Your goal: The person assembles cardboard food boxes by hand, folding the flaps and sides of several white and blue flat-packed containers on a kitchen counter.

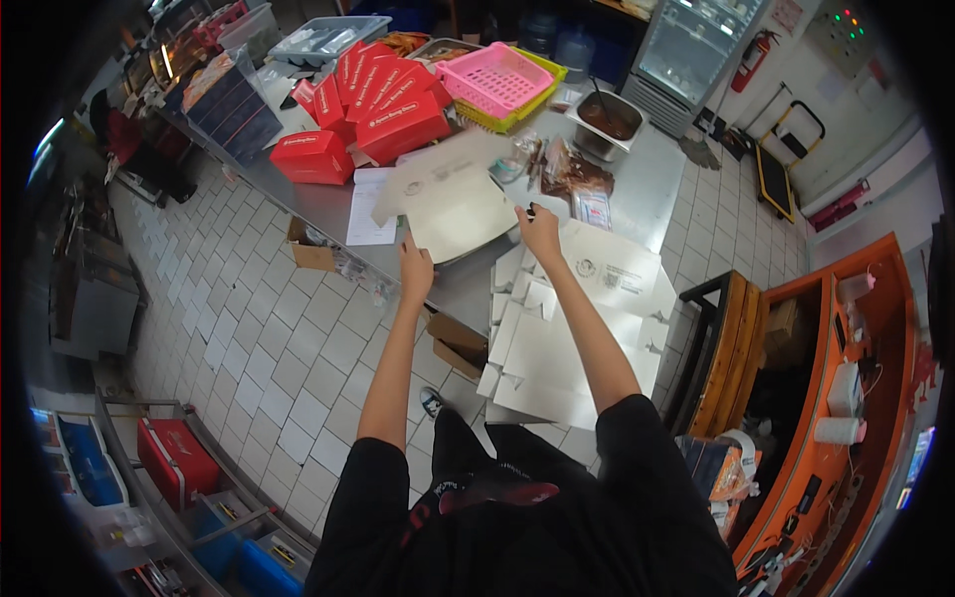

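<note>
An unfolded pale cardboard box (453, 214) is held between my hands over the near edge of the steel table, its printed flap raised on the far side. My left hand (415, 267) grips its lower left edge. At its right corner my right hand (538, 229) is closed, with a small dark thing at the fingers that I cannot make out. Under my right forearm lies a stack of flat white box blanks (572, 353). A white paper sheet (372, 209) lies left of the held cardboard.
Several red boxes (403, 127) are piled at the back left of the steel table (657, 199). Beyond stand a pink basket (497, 78) and a steel pan of brown sauce (609, 124). A wooden bench (731, 343) and an orange shelf (895, 328) stand to the right.
</note>
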